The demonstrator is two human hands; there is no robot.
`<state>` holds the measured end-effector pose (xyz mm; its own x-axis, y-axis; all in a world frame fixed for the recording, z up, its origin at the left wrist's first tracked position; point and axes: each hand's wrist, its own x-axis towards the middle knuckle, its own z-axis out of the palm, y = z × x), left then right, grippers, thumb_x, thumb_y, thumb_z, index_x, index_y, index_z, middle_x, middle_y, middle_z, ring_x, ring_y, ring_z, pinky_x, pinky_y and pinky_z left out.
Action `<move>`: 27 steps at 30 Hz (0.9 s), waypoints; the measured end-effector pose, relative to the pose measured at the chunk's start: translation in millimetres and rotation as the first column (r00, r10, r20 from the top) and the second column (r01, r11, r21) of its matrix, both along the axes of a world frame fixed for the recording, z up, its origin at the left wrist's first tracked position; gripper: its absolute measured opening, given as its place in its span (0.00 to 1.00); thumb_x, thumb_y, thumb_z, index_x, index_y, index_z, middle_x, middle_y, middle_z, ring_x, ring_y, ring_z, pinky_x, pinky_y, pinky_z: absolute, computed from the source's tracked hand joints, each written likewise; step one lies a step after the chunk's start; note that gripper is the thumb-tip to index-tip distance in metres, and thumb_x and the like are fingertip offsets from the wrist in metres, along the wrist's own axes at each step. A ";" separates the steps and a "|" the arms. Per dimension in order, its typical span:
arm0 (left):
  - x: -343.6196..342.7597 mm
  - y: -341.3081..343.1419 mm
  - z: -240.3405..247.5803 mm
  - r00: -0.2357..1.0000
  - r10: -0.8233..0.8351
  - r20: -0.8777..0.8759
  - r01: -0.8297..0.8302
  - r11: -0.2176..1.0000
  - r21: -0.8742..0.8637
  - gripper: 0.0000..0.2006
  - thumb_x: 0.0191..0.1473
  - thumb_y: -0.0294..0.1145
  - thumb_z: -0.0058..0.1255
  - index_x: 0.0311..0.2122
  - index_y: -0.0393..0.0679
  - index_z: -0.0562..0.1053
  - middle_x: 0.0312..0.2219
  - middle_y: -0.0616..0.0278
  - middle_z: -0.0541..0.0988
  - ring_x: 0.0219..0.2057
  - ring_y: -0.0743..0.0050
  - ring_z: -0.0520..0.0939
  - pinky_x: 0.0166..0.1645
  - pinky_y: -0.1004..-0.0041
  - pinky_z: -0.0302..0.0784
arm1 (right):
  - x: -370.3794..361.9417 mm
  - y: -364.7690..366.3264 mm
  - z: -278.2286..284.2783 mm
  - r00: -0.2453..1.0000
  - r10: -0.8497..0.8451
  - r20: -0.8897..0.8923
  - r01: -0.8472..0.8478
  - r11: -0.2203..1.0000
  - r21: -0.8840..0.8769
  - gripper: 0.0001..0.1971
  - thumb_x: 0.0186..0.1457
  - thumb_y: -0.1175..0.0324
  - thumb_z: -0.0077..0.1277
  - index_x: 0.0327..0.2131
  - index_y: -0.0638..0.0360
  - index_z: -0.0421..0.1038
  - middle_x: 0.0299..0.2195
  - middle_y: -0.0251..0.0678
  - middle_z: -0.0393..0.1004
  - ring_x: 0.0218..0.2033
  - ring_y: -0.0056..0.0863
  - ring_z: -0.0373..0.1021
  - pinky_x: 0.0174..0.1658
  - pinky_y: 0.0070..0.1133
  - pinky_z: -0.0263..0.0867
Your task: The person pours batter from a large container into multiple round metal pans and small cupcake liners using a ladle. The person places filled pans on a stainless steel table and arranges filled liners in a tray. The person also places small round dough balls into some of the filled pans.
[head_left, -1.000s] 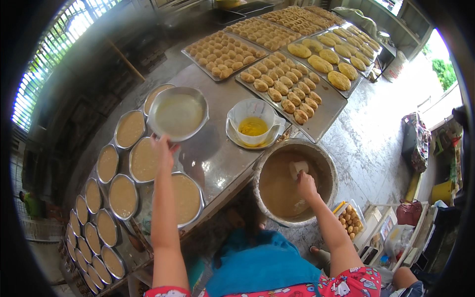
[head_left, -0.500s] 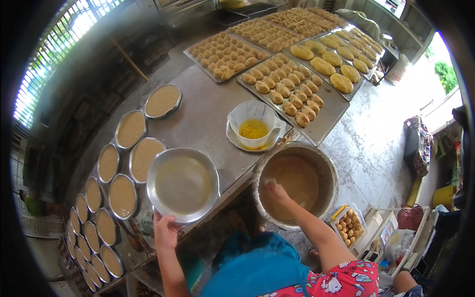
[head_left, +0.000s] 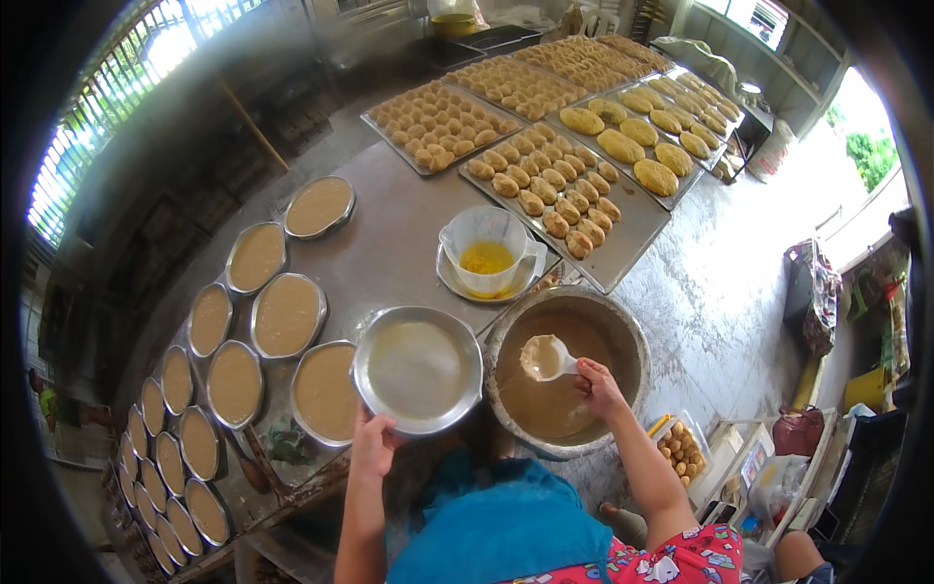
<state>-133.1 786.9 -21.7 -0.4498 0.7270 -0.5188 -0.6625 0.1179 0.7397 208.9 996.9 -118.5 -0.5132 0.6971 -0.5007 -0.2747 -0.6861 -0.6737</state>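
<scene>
My left hand (head_left: 375, 443) grips the lower rim of a shiny round metal pan (head_left: 416, 370), its thumb over the edge. Only a thin yellowish film shows in the pan. My right hand (head_left: 598, 386) is closed on the handle of a white scoop (head_left: 564, 362) holding tan batter. The scoop is above a large round pot (head_left: 635, 336) of the same batter, to the right of the pan. Left of the pan, several batter-filled pans (head_left: 289, 313) stand on the table. Behind, a clear measuring jug (head_left: 496, 232) with yellow liquid sits on a metal plate (head_left: 457, 284).
Trays of small baked rolls (head_left: 556, 185) and larger yellow breads (head_left: 620, 146) cover the table's far right. A box of round brown items (head_left: 684, 453) stands right of the pot. Low shelves (head_left: 725, 457) with a dark red bag (head_left: 798, 428) are at the right.
My right hand has come up out of the pot with a scoop of batter. My left hand has moved the metal pan right, toward the pot, uncovering a filled pan.
</scene>
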 end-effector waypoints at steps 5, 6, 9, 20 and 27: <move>20.5 -4.3 -9.1 0.998 -0.053 0.039 0.054 0.998 -0.031 0.37 0.40 0.18 0.38 0.59 0.55 0.54 0.44 0.57 0.69 0.40 0.62 0.78 0.31 0.63 0.82 | 6.5 5.8 64.6 0.997 -0.069 0.042 0.061 0.986 0.153 0.05 0.59 0.65 0.47 0.29 0.50 0.66 0.16 0.17 0.54 0.16 0.09 0.51 0.20 0.12 0.49; 21.5 -2.4 -9.3 0.998 -0.021 0.052 0.022 1.000 -0.021 0.37 0.40 0.18 0.38 0.59 0.55 0.54 0.44 0.57 0.70 0.39 0.61 0.78 0.31 0.63 0.82 | 8.2 9.9 76.0 0.997 -0.053 0.062 0.037 0.971 0.238 0.06 0.59 0.64 0.46 0.30 0.52 0.66 0.16 0.18 0.53 0.15 0.09 0.50 0.20 0.12 0.49; 17.6 5.1 -7.2 0.998 0.040 0.057 -0.041 0.999 0.021 0.37 0.39 0.18 0.37 0.59 0.55 0.54 0.43 0.57 0.70 0.37 0.61 0.79 0.31 0.63 0.82 | 9.2 23.8 85.1 0.998 0.023 0.057 -0.040 0.948 0.316 0.07 0.60 0.64 0.45 0.31 0.54 0.67 0.15 0.18 0.53 0.15 0.09 0.50 0.20 0.11 0.48; -2.3 -43.3 12.5 0.986 0.162 -0.045 -0.163 0.986 -0.017 0.35 0.38 0.19 0.37 0.58 0.52 0.56 0.40 0.57 0.71 0.33 0.60 0.79 0.29 0.63 0.81 | -30.6 30.9 -141.7 0.448 -0.429 0.784 -0.569 0.540 0.621 0.06 0.51 0.68 0.48 0.31 0.59 0.69 0.24 0.53 0.73 0.30 0.44 0.73 0.30 0.31 0.67; -0.8 -45.6 -0.3 0.990 0.143 0.003 -0.143 0.989 -0.025 0.36 0.39 0.19 0.37 0.58 0.55 0.55 0.42 0.56 0.70 0.36 0.59 0.79 0.30 0.63 0.82 | -74.6 -23.4 -129.0 0.471 -0.043 0.881 -0.852 0.237 0.467 0.09 0.53 0.67 0.42 0.32 0.61 0.70 0.29 0.50 0.73 0.33 0.51 0.69 0.34 0.37 0.63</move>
